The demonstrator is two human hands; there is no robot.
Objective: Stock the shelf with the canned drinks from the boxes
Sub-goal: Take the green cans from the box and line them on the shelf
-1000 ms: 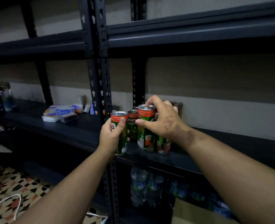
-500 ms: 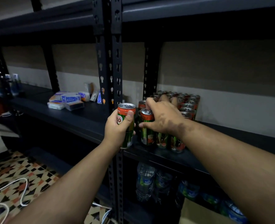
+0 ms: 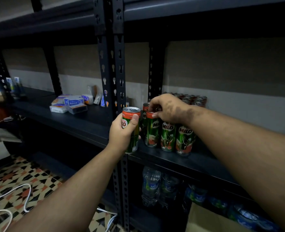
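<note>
Your left hand [image 3: 121,133] is wrapped around a green Milo can [image 3: 131,129], thumb pressed across its front and fingers curled behind. You hold it upright, just in front of the black upright post [image 3: 120,67], at the front edge of the dark shelf [image 3: 180,158].

Just to the right of that hand, your right hand [image 3: 167,108] reaches over a group of standing cans. Its fingertips pinch the orange top rim of the front can [image 3: 151,131], which stands on the shelf. Directly below your right wrist, two more Milo cans [image 3: 168,137] stand side by side in the front row, touching each other. Behind your right hand, further rows of cans [image 3: 194,99] fill the shelf back toward the wall; only their tops show.

Well to the left of your left hand, on the neighbouring shelf, lie small boxes [image 3: 69,104]. Below your right forearm, on the lower level, stand water bottles [image 3: 151,186], with a cardboard box [image 3: 203,220] at the bottom edge. Below your left forearm, white cables [image 3: 13,196] trail over the patterned floor tiles [image 3: 8,178].
</note>
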